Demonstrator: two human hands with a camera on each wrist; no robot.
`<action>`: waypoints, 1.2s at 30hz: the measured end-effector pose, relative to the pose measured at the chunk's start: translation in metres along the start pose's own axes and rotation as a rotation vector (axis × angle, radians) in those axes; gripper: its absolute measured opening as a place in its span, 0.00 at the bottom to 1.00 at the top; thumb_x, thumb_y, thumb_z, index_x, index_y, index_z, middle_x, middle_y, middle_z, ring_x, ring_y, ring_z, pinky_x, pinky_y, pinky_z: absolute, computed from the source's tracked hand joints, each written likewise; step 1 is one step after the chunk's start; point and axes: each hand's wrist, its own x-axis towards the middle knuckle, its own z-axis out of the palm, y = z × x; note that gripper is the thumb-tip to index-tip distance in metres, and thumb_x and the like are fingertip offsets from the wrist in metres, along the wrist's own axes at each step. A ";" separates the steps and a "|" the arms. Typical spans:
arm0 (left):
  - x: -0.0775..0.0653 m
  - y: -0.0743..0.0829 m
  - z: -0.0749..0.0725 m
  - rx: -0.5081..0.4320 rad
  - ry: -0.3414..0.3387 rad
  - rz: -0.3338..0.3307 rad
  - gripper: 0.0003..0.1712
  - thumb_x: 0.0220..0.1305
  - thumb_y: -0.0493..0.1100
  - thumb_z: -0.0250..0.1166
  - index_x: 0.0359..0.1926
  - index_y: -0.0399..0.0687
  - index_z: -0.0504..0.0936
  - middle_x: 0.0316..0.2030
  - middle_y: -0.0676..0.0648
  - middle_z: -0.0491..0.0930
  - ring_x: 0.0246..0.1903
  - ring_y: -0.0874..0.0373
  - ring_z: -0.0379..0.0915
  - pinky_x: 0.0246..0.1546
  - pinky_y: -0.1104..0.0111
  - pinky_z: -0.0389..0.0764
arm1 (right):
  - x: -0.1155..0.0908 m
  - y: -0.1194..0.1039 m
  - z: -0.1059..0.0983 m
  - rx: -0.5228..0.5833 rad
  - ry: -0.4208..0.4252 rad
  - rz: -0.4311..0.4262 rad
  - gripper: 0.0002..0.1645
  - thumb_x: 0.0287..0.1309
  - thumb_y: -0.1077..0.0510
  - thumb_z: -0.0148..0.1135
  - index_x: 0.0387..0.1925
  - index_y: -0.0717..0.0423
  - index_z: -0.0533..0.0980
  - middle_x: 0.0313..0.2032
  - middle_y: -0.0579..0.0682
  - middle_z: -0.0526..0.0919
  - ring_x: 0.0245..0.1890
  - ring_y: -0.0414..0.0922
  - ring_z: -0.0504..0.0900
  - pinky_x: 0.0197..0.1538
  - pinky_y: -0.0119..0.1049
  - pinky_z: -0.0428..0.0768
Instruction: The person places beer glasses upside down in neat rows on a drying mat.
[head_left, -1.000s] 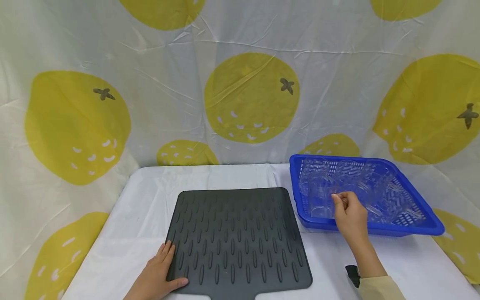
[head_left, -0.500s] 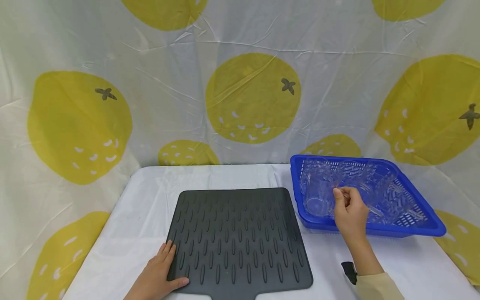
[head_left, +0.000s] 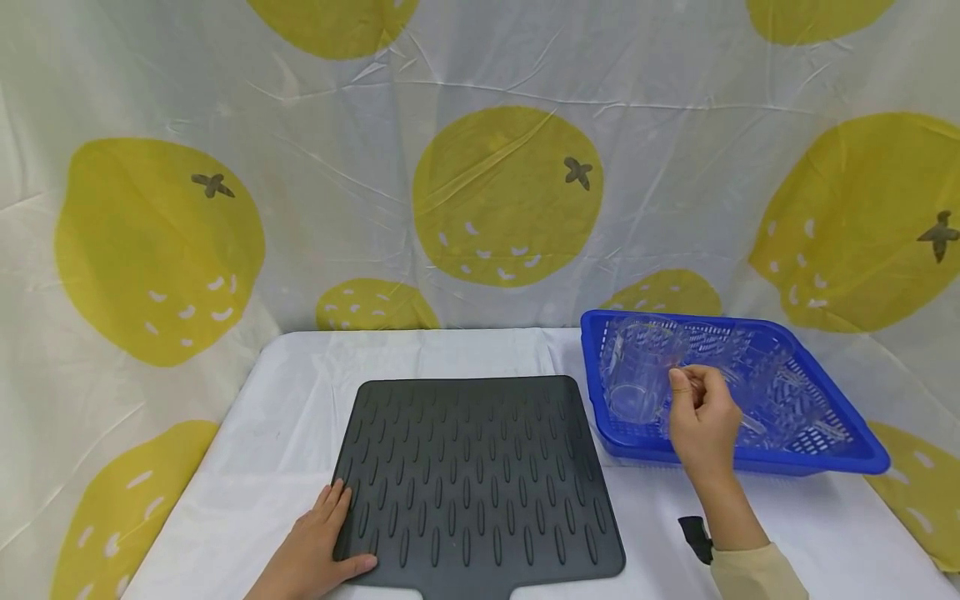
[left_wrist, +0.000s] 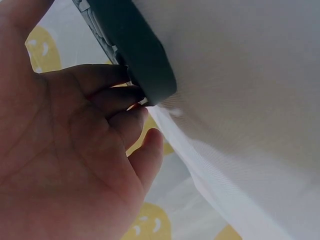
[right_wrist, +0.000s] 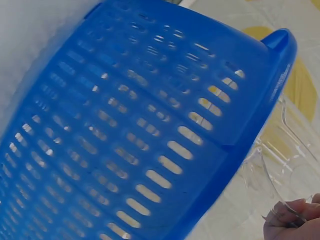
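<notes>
A clear mug [head_left: 635,379] is raised over the left part of a blue perforated basket [head_left: 622,442]. My right hand [head_left: 707,419] pinches its handle, and in the right wrist view the fingers [right_wrist: 285,220] meet on that thin clear handle [right_wrist: 270,185]. Several more clear pieces [head_left: 772,383] lie in the basket; their outlines overlap, so their shapes are hard to tell. My left hand [head_left: 315,542] rests at the left edge of a dark ridged mat [head_left: 480,475], fingers extended along its side and thumb on top. From the left wrist, the fingertips touch the mat's edge [left_wrist: 145,55].
The mat lies on a white cloth-covered table [head_left: 247,467], left of the basket. Behind the table hangs a pale curtain [head_left: 330,167] with lemon prints. A dark strap end [head_left: 695,539] sticks out beside the right wrist.
My right hand has lifted the mug slightly and moved it up and away, tilting it a little. The left hand and the mat have stayed still.
</notes>
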 end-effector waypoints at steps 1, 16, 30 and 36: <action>0.000 0.000 0.000 0.001 0.001 -0.001 0.63 0.40 0.72 0.64 0.64 0.27 0.59 0.65 0.30 0.54 0.66 0.36 0.43 0.57 0.42 0.56 | 0.000 -0.001 0.000 0.002 0.004 0.005 0.09 0.60 0.64 0.58 0.35 0.70 0.74 0.18 0.48 0.67 0.16 0.30 0.59 0.21 0.25 0.58; 0.001 0.001 -0.002 -0.005 -0.007 -0.012 0.64 0.39 0.73 0.64 0.64 0.27 0.58 0.65 0.30 0.53 0.66 0.36 0.43 0.58 0.43 0.54 | -0.001 -0.042 -0.005 0.112 -0.041 -0.032 0.05 0.57 0.72 0.56 0.35 0.74 0.74 0.18 0.46 0.67 0.16 0.30 0.58 0.20 0.25 0.57; -0.001 0.000 0.000 -0.002 0.023 -0.001 0.63 0.39 0.72 0.65 0.64 0.27 0.60 0.65 0.31 0.55 0.65 0.36 0.44 0.56 0.42 0.55 | -0.015 -0.068 -0.001 0.236 -0.165 -0.080 0.06 0.60 0.70 0.54 0.38 0.69 0.74 0.22 0.47 0.70 0.16 0.34 0.59 0.18 0.27 0.59; -0.001 0.003 -0.001 -0.010 0.001 -0.022 0.64 0.39 0.72 0.65 0.64 0.26 0.59 0.65 0.30 0.53 0.66 0.36 0.43 0.57 0.41 0.53 | -0.022 -0.076 0.002 0.278 -0.206 -0.086 0.06 0.61 0.71 0.52 0.40 0.69 0.73 0.21 0.46 0.68 0.15 0.34 0.58 0.17 0.28 0.58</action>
